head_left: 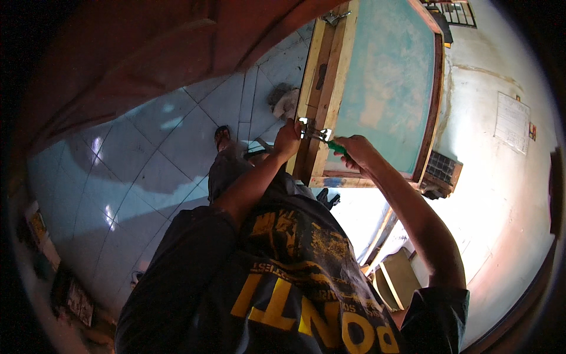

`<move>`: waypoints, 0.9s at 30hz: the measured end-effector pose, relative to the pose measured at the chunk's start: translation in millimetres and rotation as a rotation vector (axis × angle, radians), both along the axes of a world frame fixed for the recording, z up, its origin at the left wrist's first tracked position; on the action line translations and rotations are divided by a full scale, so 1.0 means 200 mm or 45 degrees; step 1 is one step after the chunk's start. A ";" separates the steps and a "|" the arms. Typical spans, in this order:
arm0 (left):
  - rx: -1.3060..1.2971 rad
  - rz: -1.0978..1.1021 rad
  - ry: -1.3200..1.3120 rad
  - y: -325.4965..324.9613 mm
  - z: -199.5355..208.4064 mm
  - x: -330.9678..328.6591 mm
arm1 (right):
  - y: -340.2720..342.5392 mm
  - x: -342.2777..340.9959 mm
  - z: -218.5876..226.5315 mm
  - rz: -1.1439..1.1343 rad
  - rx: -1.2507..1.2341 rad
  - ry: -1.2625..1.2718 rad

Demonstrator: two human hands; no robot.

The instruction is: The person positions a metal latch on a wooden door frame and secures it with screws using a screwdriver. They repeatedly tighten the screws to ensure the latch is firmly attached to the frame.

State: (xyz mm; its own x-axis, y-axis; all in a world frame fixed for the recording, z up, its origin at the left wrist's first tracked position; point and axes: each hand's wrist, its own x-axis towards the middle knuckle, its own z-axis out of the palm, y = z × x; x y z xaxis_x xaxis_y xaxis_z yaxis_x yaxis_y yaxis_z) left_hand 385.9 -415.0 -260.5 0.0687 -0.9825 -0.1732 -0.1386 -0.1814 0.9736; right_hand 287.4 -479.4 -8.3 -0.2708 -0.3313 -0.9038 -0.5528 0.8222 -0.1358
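My right hand (357,152) is closed round the green handle of a screwdriver (337,147). Its shaft points left at a shiny metal hinge (314,131), which spans two pale wooden members. Left of the hinge, my left hand (287,139) is curled against the edge of the wooden frame (319,109), fingers bent beside the metal; their tips are partly hidden. A pale green panel (386,82) fills the frame, which has darker wood along its right side. Farther up the same frame sits another metal fitting (337,16).
A reddish-brown surface (135,53) hangs over the upper left. Bluish floor tiles (159,171) lie below it. A dark gridded object (442,168) stands right of the frame, near the pale wall (501,189). A light cloth-like bundle (286,103) lies beyond my left hand.
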 end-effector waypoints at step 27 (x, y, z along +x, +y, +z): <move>0.045 0.002 -0.050 -0.01 0.00 -0.02 | 0.05 -0.01 0.05 1.886 -0.607 0.239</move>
State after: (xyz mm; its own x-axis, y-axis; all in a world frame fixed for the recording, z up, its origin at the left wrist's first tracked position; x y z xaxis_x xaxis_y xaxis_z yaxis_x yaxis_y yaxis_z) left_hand 381.9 -416.4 -260.1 0.0779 -0.9757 -0.2050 -0.1763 -0.2158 0.9604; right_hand 285.4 -468.5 1.0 0.4499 -0.6291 -0.6339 -0.8372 -0.5443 -0.0539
